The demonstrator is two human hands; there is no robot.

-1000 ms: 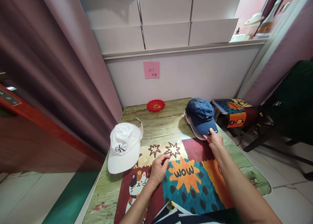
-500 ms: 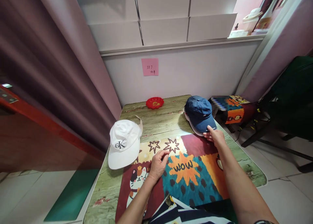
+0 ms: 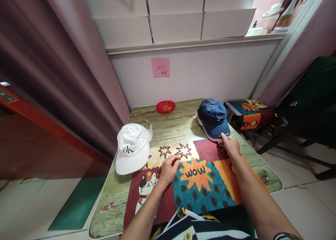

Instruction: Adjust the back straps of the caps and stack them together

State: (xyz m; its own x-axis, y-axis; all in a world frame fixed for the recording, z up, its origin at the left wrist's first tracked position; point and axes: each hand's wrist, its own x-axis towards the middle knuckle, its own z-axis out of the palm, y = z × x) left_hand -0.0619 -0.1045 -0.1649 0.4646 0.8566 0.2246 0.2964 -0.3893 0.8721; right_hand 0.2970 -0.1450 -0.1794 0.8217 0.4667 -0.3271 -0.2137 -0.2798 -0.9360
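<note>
A navy blue baseball cap (image 3: 213, 114) sits at the far right of the table, on top of a paler cap whose whitish edge (image 3: 203, 130) shows beneath it. My right hand (image 3: 230, 145) is at the front of the blue brim, thumb on the upper side and the other fingers curled below, pinching it. Over the patterned mat (image 3: 193, 199) rests my left hand (image 3: 169, 169), its fingers drawn together with nothing visible in them. To its left lies a white cap (image 3: 133, 147) with black letters, brim towards me and strap end sticking out behind.
A red scalloped dish (image 3: 165, 106) stands near the back edge of the wood-patterned table (image 3: 173, 122). Behind it, a pink note (image 3: 160, 67) is stuck to the wall. A dark chair (image 3: 304, 117) and a stool with a similar mat (image 3: 250, 119) are on the right.
The whole view has shifted slightly, so things appear a little higher. My right hand's fingers look more curled under the blue brim. My left hand and the caps have hardly moved.
</note>
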